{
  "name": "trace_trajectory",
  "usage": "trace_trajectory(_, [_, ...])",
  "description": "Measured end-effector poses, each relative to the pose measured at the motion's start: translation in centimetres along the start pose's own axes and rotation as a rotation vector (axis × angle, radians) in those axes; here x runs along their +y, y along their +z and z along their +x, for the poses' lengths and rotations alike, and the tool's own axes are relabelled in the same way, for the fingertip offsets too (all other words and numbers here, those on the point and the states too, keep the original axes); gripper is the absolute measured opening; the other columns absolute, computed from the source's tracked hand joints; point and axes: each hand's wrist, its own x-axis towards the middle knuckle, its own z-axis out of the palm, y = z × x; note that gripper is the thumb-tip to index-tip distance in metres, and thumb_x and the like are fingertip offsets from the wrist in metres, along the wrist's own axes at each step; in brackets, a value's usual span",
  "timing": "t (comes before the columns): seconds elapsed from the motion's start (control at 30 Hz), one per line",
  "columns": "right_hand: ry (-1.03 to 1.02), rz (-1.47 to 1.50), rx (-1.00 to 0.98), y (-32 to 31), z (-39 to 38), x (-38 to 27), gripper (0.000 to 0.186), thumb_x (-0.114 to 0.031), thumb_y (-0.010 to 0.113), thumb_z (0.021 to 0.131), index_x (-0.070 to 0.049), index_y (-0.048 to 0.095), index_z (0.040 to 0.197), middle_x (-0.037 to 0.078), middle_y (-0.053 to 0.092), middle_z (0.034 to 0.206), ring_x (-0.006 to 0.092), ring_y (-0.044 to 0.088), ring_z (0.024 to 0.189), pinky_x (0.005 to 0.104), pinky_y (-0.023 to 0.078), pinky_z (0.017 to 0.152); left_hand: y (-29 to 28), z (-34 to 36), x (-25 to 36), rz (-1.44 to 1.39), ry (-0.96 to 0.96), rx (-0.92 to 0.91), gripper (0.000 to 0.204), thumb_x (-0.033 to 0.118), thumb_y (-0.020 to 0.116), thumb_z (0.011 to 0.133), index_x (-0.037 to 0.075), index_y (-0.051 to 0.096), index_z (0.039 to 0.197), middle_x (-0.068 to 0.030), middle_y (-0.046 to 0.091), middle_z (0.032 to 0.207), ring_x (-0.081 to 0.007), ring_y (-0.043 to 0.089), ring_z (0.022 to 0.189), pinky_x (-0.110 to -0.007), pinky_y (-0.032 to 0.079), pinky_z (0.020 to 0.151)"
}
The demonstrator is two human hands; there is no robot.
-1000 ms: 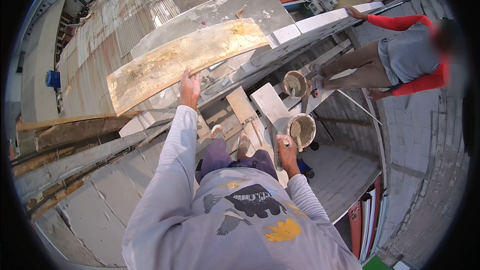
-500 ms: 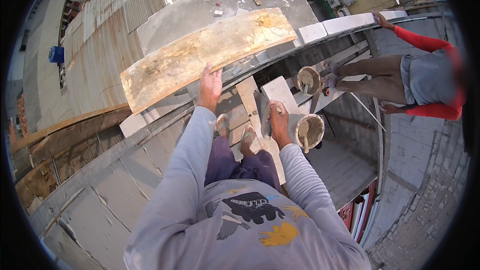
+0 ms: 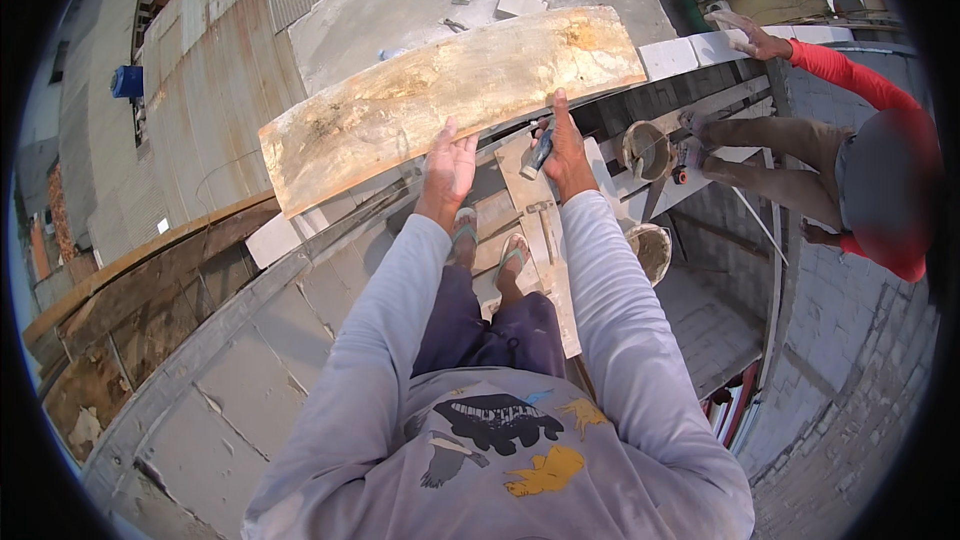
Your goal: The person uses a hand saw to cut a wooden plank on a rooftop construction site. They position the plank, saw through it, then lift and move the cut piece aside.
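Along the near long edge of a weathered, yellowish board (image 3: 450, 90), which spans the space ahead of the person above a narrow ledge, both hands are at work. The left hand (image 3: 450, 175) has its palm turned up and its fingers loosely extended, the tips meeting the edge a little left of the board's middle; how far they reach beneath it cannot be told. The right hand (image 3: 568, 160) is closed around a dark-handled hand tool (image 3: 537, 157), its kind hard to make out, while the upraised fingertips touch the same edge nearer the right end. The board lies slanted, its right end higher in view than its left. Below the right hand, a hammer (image 3: 541, 208) rests on pale planks (image 3: 562, 315) beside the person's sandalled feet (image 3: 512, 258). To the right are two buckets, the farther one (image 3: 648, 150) with grey material inside and the nearer one (image 3: 652, 252) partly hidden by the right sleeve. Beyond the board's right end runs a row of white blocks (image 3: 670, 59), over which a red-sleeved co-worker holds out a hand (image 3: 760, 40). Past the board lie a grey concrete slab (image 3: 400, 15) and, to the left, rusty corrugated roofing (image 3: 215, 50) with a blue container (image 3: 127, 82) near it.
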Motion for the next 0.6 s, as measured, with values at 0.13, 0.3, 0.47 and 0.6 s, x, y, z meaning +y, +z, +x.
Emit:
trace_trajectory(0.13, [0.004, 0.082, -0.068, -0.4, 1.9, 0.4, 0.065, -0.054, 0.085, 0.091, -0.011, 0.058, 0.131, 0.005, 0.053, 0.092, 0.0147, 0.057, 0.071, 0.0330, 0.052, 0.056, 0.0, -0.3, 0.1, -0.030, -0.034, 0.010, 0.085, 0.012, 0.067, 0.105, -0.009, 0.012, 0.166, -0.0202, 0.019, 0.175, -0.0336, 0.020, 0.163, -0.048, 0.015, 0.137])
trace_trajectory(0.3, [0.028, 0.179, -0.169, -0.7, 3.5, 0.1, 0.063, -0.041, 0.089, 0.090, -0.008, 0.057, 0.133, 0.009, 0.054, 0.097, 0.0240, 0.060, 0.074, 0.0367, 0.051, 0.057, 0.6, -0.7, 0.1, -0.004, -0.050, 0.008, 0.085, 0.013, 0.060, 0.110, -0.009, 0.000, 0.167, -0.0254, 0.004, 0.177, -0.0368, 0.011, 0.165, -0.047, 0.011, 0.138])
trace_trajectory(0.47, [0.016, 0.187, -0.194, -0.9, 2.8, 0.2, 0.052, -0.041, 0.086, 0.092, -0.010, 0.056, 0.121, 0.010, 0.055, 0.092, 0.0225, 0.058, 0.074, 0.0380, 0.052, 0.061, 1.8, -2.1, 0.7, -0.069, -0.185, 0.152, 0.083, 0.016, 0.060, 0.111, -0.008, 0.004, 0.167, -0.0276, 0.000, 0.176, -0.0381, 0.013, 0.164, -0.046, 0.024, 0.136])
trace_trajectory(0.6, [0.018, 0.255, -0.191, -1.1, 3.3, 0.9, 0.045, -0.041, 0.084, 0.094, -0.013, 0.058, 0.118, 0.005, 0.054, 0.091, 0.0199, 0.056, 0.074, 0.0368, 0.052, 0.063, 3.2, -4.0, 3.5, 0.038, -0.510, 0.155, 0.071, 0.029, 0.053, 0.114, -0.003, 0.018, 0.167, -0.0325, 0.030, 0.167, -0.0410, 0.037, 0.156, -0.044, 0.036, 0.131])
